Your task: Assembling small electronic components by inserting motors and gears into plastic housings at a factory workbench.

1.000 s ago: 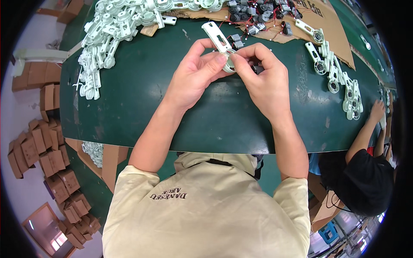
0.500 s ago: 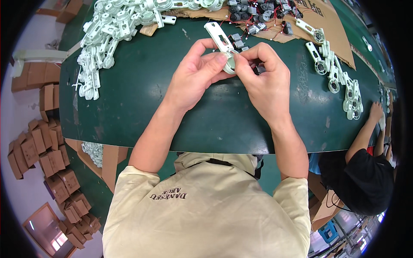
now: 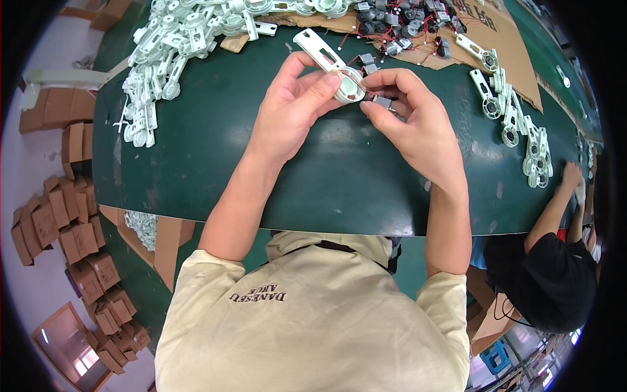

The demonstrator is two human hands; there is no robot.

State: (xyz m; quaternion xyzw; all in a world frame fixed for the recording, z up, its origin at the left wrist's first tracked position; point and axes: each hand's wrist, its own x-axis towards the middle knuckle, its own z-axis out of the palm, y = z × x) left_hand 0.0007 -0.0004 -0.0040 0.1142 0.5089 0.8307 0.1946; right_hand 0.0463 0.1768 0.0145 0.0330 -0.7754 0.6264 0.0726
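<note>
My left hand (image 3: 286, 112) is closed round a pale green plastic housing (image 3: 319, 49), a long slotted handle with a round ring end. Its thumb presses near the ring, and the handle points up and to the left. Beside the ring, my right hand (image 3: 421, 121) pinches a small grey motor (image 3: 383, 102) between thumb and fingers. Dark red wires (image 3: 353, 79) run across the ring toward the motor. Just beyond my right fingers, a couple of loose grey motors (image 3: 368, 63) lie on the green table (image 3: 326, 176).
Many pale green housings (image 3: 189, 39) are heaped at the far left. Grey motors with red wires (image 3: 408, 23) lie on cardboard (image 3: 503, 49) at the back. Housings with dark round centres (image 3: 509, 111) form a row at right. A co-worker's arm (image 3: 555, 196) reaches in at far right.
My right hand has drawn a little rightward from the ring, and the motor in its fingers now shows. The housing has tipped further left, with wires visible across its ring.
</note>
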